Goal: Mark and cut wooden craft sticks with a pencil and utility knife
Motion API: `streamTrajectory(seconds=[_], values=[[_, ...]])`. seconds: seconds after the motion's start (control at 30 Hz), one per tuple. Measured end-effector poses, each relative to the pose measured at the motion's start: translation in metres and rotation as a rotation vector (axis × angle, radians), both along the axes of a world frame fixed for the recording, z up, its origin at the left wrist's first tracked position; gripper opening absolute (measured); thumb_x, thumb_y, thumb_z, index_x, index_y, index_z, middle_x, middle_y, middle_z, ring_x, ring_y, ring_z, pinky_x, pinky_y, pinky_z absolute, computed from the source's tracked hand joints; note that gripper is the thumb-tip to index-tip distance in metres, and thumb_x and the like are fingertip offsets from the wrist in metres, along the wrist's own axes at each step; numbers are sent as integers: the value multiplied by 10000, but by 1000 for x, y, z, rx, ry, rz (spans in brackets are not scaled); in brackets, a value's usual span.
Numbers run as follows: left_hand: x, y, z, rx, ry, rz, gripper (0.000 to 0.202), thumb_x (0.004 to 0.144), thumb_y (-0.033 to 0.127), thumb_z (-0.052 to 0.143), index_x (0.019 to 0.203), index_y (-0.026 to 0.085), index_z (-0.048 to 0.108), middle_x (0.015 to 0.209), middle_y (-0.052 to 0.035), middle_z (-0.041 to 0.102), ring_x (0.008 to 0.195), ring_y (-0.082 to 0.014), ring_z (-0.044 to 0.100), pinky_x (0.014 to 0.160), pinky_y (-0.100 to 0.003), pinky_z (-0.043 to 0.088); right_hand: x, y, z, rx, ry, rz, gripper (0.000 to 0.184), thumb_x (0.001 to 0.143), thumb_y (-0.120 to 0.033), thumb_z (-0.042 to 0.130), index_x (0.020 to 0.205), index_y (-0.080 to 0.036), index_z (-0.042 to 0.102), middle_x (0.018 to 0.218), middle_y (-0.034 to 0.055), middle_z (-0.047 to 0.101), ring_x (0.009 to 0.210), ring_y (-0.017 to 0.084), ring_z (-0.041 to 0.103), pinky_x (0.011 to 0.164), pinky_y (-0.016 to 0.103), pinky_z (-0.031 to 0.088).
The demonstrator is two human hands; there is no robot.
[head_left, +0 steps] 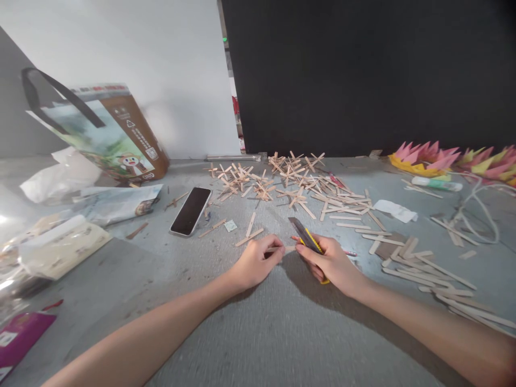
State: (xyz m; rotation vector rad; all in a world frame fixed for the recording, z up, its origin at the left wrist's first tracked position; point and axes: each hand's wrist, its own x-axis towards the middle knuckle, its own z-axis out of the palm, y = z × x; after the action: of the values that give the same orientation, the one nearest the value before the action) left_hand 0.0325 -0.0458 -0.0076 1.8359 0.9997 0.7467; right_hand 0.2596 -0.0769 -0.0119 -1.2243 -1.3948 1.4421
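Observation:
Between the fingertips of my left hand (259, 262) is a thin wooden craft stick (289, 249), pinched near the middle of the table. Its right end reaches the fingers of my right hand (332, 263). That right hand is wrapped round a yellow and black utility knife (311, 240), whose dark blade points up and to the left, above the tabletop. Just beyond my left hand, two loose craft sticks (250, 236) lie touching or nearly so. A red pencil-like thing (350, 253) shows partly behind my right hand.
Crossed craft-stick pieces (262, 183) are heaped at the back; loose sticks (427, 269) spread along the right. A smartphone (191, 211) lies left of centre. A printed bag (108, 134) stands back left, near plastic packets (56, 247). A glue stick (437, 184), white cable (484, 215) and pink paper crafts (427, 156) are at right.

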Motion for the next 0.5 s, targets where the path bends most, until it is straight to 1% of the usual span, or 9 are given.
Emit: streamTrajectory(seconds=[0.33, 0.5], values=[[1, -1, 3, -2, -3, 3, 227, 1026, 333, 563, 875, 176, 627, 785, 1, 663, 748, -137, 603, 687, -261, 447, -1, 0, 2, -9, 1, 3, 408, 968, -615, 680, 901, -234, 550, 480, -104, 437, 387, 113, 407, 410, 249, 339], [1, -1, 3, 25, 29, 12, 227, 1027, 326, 563, 871, 178, 635, 787, 2, 667, 747, -140, 606, 692, -265, 446, -1, 0, 3, -9, -1, 1, 411, 955, -622, 688, 914, -233, 563, 479, -104, 435, 389, 114, 402, 413, 249, 338]])
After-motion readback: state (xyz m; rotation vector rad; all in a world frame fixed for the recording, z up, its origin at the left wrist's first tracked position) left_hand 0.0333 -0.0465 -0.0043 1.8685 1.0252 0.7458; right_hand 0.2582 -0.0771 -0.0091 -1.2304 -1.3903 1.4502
